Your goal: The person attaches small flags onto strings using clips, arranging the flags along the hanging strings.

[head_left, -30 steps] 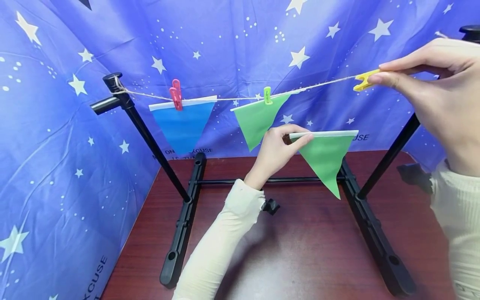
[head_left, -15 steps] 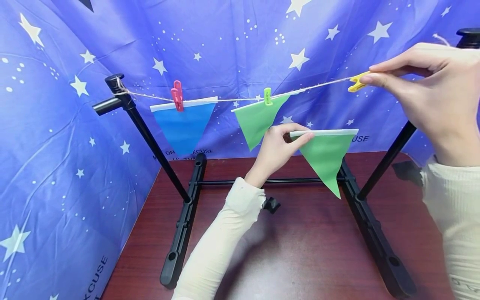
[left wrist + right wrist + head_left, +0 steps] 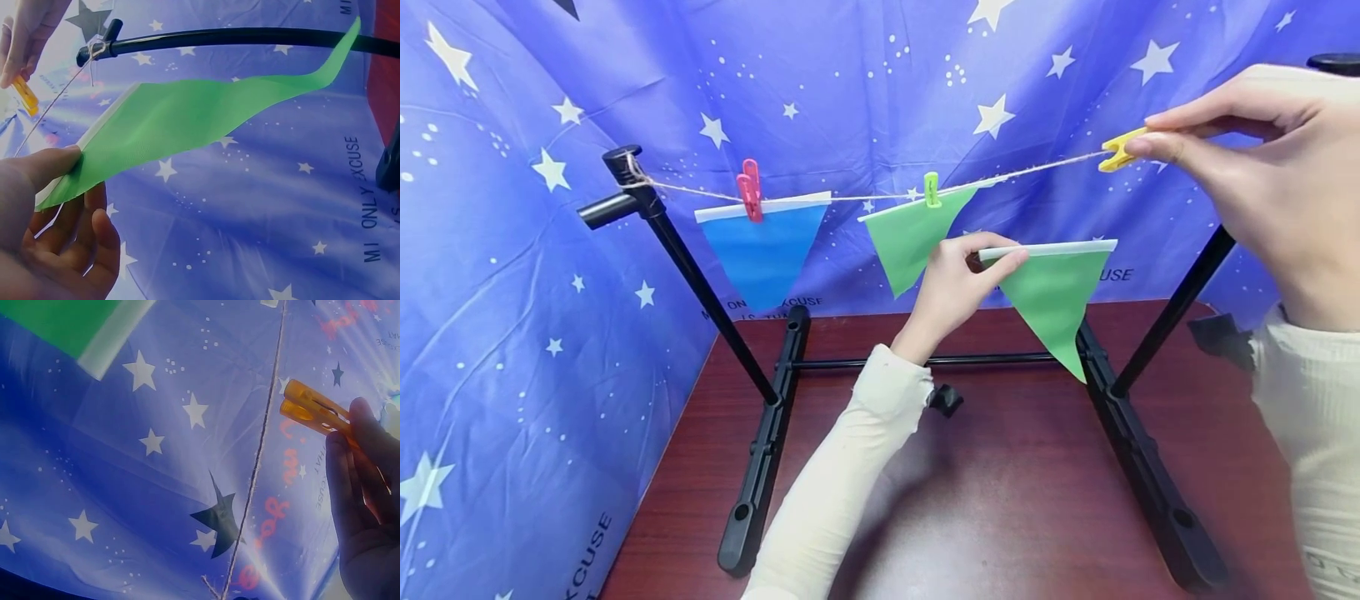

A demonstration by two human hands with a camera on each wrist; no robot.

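My left hand [image 3: 958, 279] pinches a green triangular pennant [image 3: 1060, 287] at the left end of its white top band. The pennant hangs point down, below the string [image 3: 1045, 169]. In the left wrist view, the thumb [image 3: 53, 164] lies on top of the band. Up at the right, my right hand [image 3: 1292, 167] pinches a yellow clothespin [image 3: 1122, 152] between thumb and fingers. In the right wrist view, the pin's nose [image 3: 294, 400] points at the string with a small gap between them.
A red clothespin [image 3: 750, 192] fixes a blue pennant [image 3: 763, 250] to the string; a lime clothespin [image 3: 932, 190] fixes another green pennant [image 3: 906, 237]. The string spans a black stand [image 3: 700, 300] on a dark red table [image 3: 1000, 500]. A starry blue curtain [image 3: 850, 100] hangs behind.
My left hand has risen slightly with the green pennant, bringing it nearer the string. My right hand has shifted a little left and up with the yellow clothespin.
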